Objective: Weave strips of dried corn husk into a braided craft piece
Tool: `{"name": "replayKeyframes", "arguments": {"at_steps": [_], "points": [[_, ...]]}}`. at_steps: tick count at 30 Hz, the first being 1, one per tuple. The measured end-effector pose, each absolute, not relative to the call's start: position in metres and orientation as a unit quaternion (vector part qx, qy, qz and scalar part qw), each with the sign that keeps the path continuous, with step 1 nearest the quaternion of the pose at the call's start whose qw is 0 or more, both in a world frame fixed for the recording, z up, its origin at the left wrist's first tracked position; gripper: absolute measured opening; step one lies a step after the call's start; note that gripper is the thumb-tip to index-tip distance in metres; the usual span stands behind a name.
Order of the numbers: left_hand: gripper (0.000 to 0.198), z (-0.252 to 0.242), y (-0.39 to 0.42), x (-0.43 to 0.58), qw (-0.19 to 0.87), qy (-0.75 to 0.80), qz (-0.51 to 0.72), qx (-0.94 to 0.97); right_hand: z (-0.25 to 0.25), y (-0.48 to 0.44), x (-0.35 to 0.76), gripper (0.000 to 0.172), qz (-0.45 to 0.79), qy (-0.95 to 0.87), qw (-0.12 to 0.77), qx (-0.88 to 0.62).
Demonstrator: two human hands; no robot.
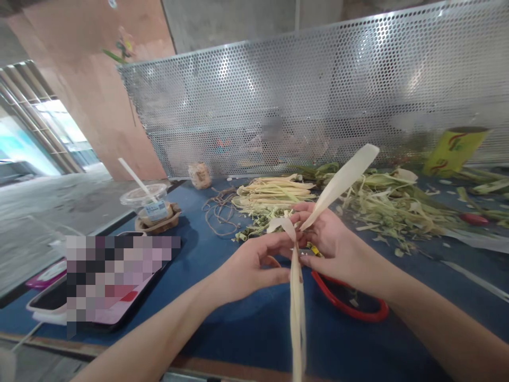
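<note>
Head view: pale husk strips point(297, 313) between the two hands, above the near middle of the table; one length hangs straight down past the near edge, another sticks up to the right like a blade; whether they are joined, cannot tell. Left hand point(258, 262): fingers curled, tips pinching the hanging length, thumb beside it. Right hand point(330, 239): fingers bent, pinching the foot of the upright blade, thumb held apart; exact contact partly hidden

Red handle loop point(350, 312) lies below the right hand. Beyond the hands, a bundle of pale husks point(274, 191), with thin cord point(220, 215) loosely coiled at its left. Greenish husk scraps point(374, 207) heap to the right, near a yellow container point(455, 151)

Surface: dark blue tabletop point(222, 334), brownish near edge. Left side: lidded cup with straw point(157, 209), partly pixelated dark-edged device point(127, 305)

Room: perforated metal panel point(238, 95) behind the table, salmon pillar point(79, 79), grey floor point(71, 193), daylight through a barred opening point(59, 122) far left
</note>
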State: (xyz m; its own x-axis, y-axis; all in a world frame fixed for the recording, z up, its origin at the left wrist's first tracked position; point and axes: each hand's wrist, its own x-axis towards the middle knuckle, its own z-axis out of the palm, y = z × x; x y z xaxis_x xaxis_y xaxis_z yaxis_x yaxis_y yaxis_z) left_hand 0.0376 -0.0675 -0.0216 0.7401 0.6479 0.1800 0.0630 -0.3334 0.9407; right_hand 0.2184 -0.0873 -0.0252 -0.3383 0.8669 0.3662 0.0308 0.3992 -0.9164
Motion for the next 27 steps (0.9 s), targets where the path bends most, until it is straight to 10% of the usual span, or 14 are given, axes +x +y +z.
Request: {"name": "replayKeyframes", "arguments": {"at_steps": [12, 18, 27], "points": [[0.029, -0.036, -0.065, 0.055, 0.489, 0.353, 0.396, 0.692, -0.041, -0.083, 0.206, 0.047, 0.421, -0.675, 0.509, -0.329], [0.024, -0.035, -0.066, 0.055, 0.457, 0.342, 0.423, 0.704, -0.029, -0.082, 0.206, 0.011, 0.439, -0.62, 0.539, -0.364], [0.031, -0.027, -0.063, 0.05, 0.541, 0.38, 0.465, 0.588, -0.03, -0.077, 0.213, 0.02, 0.504, -0.493, 0.594, -0.388]]}}
